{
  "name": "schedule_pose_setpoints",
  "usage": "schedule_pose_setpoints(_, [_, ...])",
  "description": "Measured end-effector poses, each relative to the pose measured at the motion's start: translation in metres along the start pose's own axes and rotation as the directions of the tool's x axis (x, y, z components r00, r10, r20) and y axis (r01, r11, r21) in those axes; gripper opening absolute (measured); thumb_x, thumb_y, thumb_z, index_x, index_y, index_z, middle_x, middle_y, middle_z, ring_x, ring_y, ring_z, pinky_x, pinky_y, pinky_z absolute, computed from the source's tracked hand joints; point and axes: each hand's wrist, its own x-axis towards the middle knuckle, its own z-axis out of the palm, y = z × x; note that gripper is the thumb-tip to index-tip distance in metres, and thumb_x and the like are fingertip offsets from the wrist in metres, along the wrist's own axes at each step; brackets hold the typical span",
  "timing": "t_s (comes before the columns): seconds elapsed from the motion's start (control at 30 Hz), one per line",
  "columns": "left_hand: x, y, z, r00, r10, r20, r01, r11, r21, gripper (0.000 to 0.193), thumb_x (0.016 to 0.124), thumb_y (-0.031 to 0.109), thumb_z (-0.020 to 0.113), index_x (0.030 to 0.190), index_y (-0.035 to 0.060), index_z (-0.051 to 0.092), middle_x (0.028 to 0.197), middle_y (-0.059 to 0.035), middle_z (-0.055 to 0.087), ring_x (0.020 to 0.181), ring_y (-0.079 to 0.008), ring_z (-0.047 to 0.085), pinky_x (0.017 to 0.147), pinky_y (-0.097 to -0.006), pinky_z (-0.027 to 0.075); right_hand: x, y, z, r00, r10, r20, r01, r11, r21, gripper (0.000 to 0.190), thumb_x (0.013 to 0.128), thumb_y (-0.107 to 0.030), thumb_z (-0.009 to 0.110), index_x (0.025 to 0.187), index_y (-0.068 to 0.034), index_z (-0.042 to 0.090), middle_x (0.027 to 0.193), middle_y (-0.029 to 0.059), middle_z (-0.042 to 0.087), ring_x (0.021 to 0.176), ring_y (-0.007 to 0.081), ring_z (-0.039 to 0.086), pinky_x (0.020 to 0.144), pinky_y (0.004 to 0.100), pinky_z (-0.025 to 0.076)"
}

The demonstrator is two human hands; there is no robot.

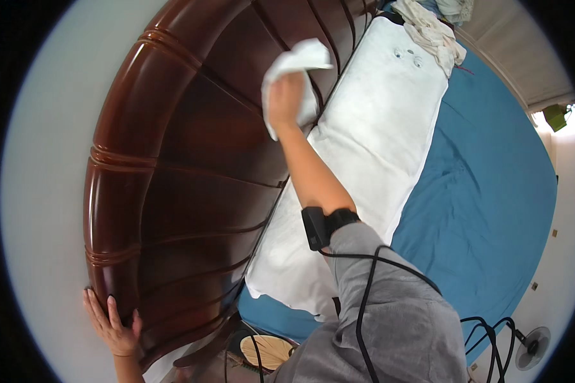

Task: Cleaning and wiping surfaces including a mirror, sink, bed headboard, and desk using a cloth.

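Note:
My right hand [286, 98], slightly blurred, presses a white cloth [311, 55] against the dark brown, glossy headboard [211, 129]. The cloth spreads around and beyond my fingers, close to the edge of the long white pillow [378, 95]. At the headboard's lower left end, my left hand [115, 325] rests on its rounded top rail with the fingers spread, holding nothing. A black device is strapped around my right arm, and a black cable runs from it.
A blue sheet [488, 177] covers the bed beside the pillow. Crumpled cream fabric [429, 36] lies at the pillow's far end. Black cables cross my sleeve. A small fan [533, 348] stands at lower right, and a woven fan-like item [266, 352] lies below the bed's near corner.

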Motion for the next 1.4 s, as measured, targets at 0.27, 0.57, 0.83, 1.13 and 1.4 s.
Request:
schedule_pose_setpoints(0.27, [0.001, 0.004, -0.003, 0.999, -0.039, 0.013, 0.039, 0.999, 0.013, 0.07, 0.08, 0.027, 0.06, 0.141, 0.015, 0.028, 0.141, -0.028, 0.029, 0.127, -0.0499, 0.032, 0.101, -0.0576, 0.031, -0.132, 0.059, -0.023, 0.456, 0.886, 0.085, -0.851, 0.406, 0.333, 0.053, 0.099, -0.029, 0.022, 0.136, 0.008, 0.028, 0.142, 0.0253, 0.03, 0.131, 0.0348, 0.031, 0.109, 0.0359, 0.023])
schedule_pose_setpoints(0.57, [-0.006, 0.002, -0.012, 0.999, -0.046, 0.026, 0.046, 0.999, -0.002, 0.077, 0.071, 0.02, 0.067, 0.139, 0.0161, 0.031, 0.141, -0.0256, 0.03, 0.128, -0.0475, 0.032, 0.103, -0.0561, 0.03, -0.037, -0.17, 0.001, 0.797, 0.602, -0.04, -0.594, 0.795, 0.123, 0.038, 0.085, -0.023, 0.056, 0.101, 0.01, 0.045, 0.108, 0.028, 0.046, 0.104, 0.0422, 0.042, 0.091, 0.0513, 0.031])
schedule_pose_setpoints(0.83, [0.005, 0.008, -0.009, 1.0, -0.022, -0.012, 0.021, 0.993, -0.112, 0.076, 0.068, 0.018, 0.069, 0.136, 0.0169, 0.036, 0.141, -0.0215, 0.033, 0.13, -0.0433, 0.031, 0.104, -0.0547, 0.029, -0.027, -0.237, -0.023, 0.95, 0.206, 0.233, -0.306, 0.756, 0.579, 0.052, 0.1, -0.033, 0.023, 0.137, 0.003, 0.024, 0.148, 0.0261, 0.008, 0.136, 0.0444, 0.005, 0.11, 0.05, 0.006])
schedule_pose_setpoints(1.13, [0.001, 0.003, -0.014, 0.999, -0.036, -0.033, 0.036, 0.999, 0.004, 0.076, 0.07, 0.018, 0.068, 0.138, 0.0168, 0.035, 0.141, -0.0227, 0.032, 0.129, -0.0431, 0.033, 0.103, -0.054, 0.031, -0.211, -0.037, -0.024, 0.599, 0.78, 0.181, -0.767, 0.495, 0.409, 0.061, 0.098, -0.038, 0.031, 0.144, -0.002, 0.015, 0.15, 0.0167, 0.015, 0.139, 0.0294, 0.012, 0.112, 0.0362, 0.011])
schedule_pose_setpoints(1.4, [-0.007, 0.002, -0.009, 0.999, -0.051, 0.007, 0.05, 0.999, 0.008, 0.077, 0.068, 0.017, 0.069, 0.137, 0.0165, 0.036, 0.141, -0.0229, 0.032, 0.129, -0.0427, 0.033, 0.103, -0.0542, 0.031, -0.25, -0.061, -0.029, 0.21, 0.93, 0.302, -0.808, -0.008, 0.589, 0.075, 0.095, -0.057, 0.025, 0.144, -0.002, 0.015, 0.149, 0.0121, 0.021, 0.135, 0.0258, 0.025, 0.11, 0.0327, 0.02])
